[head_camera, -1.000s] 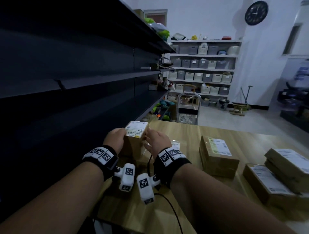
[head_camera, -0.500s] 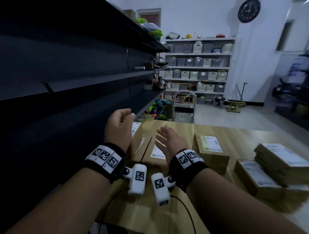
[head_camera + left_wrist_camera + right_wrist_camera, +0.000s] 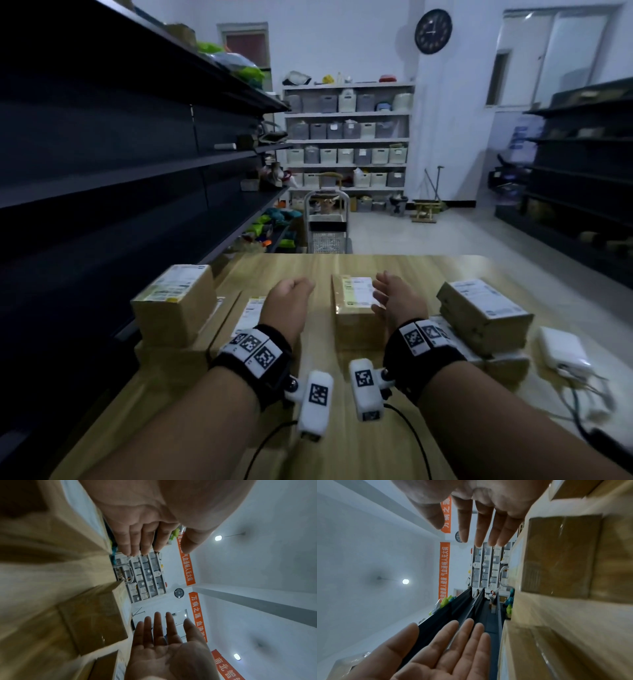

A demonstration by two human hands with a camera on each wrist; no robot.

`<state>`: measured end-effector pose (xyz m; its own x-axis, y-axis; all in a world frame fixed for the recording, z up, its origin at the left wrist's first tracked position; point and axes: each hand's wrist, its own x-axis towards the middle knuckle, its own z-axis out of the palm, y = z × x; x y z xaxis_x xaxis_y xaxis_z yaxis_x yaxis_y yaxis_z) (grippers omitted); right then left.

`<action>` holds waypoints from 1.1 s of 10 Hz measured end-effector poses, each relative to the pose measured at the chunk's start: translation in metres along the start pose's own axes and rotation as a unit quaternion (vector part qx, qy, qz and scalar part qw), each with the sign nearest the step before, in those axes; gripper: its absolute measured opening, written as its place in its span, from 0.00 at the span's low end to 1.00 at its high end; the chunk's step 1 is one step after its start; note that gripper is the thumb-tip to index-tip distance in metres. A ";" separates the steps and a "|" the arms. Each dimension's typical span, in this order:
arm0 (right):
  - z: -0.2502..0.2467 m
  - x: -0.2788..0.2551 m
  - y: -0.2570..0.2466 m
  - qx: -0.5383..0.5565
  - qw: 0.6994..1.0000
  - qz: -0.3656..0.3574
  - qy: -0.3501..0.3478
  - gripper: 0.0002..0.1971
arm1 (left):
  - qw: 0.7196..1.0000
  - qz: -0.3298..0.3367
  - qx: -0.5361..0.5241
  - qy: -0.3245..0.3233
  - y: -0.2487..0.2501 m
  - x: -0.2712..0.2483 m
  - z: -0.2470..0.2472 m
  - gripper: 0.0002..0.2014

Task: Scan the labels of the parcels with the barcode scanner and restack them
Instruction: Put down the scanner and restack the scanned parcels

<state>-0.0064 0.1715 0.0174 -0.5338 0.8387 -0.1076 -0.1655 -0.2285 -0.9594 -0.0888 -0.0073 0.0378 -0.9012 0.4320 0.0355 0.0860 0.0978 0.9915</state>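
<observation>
A brown parcel [image 3: 354, 308] with a white label lies on the wooden table [image 3: 342, 438] between my two hands. My left hand [image 3: 294, 294] hovers just left of it, my right hand [image 3: 392, 296] just right of it. Both palms face inward and hold nothing. The left wrist view shows the left hand's fingers [image 3: 137, 539] straight, with the parcel [image 3: 96, 615] beside them. The right hand's fingers [image 3: 479, 524] are also straight, next to the parcel [image 3: 561, 555]. At the left, a small labelled box [image 3: 174, 303] tops a stack of flat parcels [image 3: 236, 318]. No scanner is identifiable.
A second stack of labelled parcels [image 3: 483, 313] stands at the right. Beyond it lies a white device [image 3: 561, 346] with cables. Dark shelving [image 3: 102, 171] runs along the left table edge. A metal cart [image 3: 327, 226] stands past the table's far edge.
My hands released the small box onto the left stack and moved right to flank the middle parcel. The head view swung right.
</observation>
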 end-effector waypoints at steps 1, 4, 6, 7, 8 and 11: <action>-0.026 0.008 0.003 -0.103 0.994 -0.016 0.038 0.16 | 0.998 -0.051 -0.009 -0.027 -0.018 0.024 0.035 0.35; -0.053 0.029 0.015 -0.167 0.984 0.063 -0.008 0.28 | 0.996 -0.086 0.010 -0.034 -0.038 0.042 0.084 0.21; -0.054 0.051 0.039 -0.183 0.980 0.064 -0.035 0.37 | 0.995 -0.086 0.039 -0.034 -0.082 0.080 0.093 0.25; -0.057 0.071 0.058 -0.161 0.985 0.042 -0.046 0.41 | 0.995 -0.055 0.070 -0.039 -0.042 0.042 0.083 0.21; -0.052 0.070 0.052 -0.209 0.976 -0.029 -0.059 0.27 | 0.993 -0.017 0.109 -0.030 -0.018 0.024 0.072 0.15; 0.011 -0.039 -0.016 -0.102 0.989 -0.055 -0.094 0.13 | 0.994 0.039 0.090 0.048 0.035 -0.016 -0.006 0.15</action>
<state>0.0078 0.1370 0.0402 -0.6699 0.7418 0.0317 -0.0704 -0.0209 -0.9973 -0.0735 -0.0162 0.0729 -0.9243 0.3581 0.1319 0.2242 0.2299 0.9470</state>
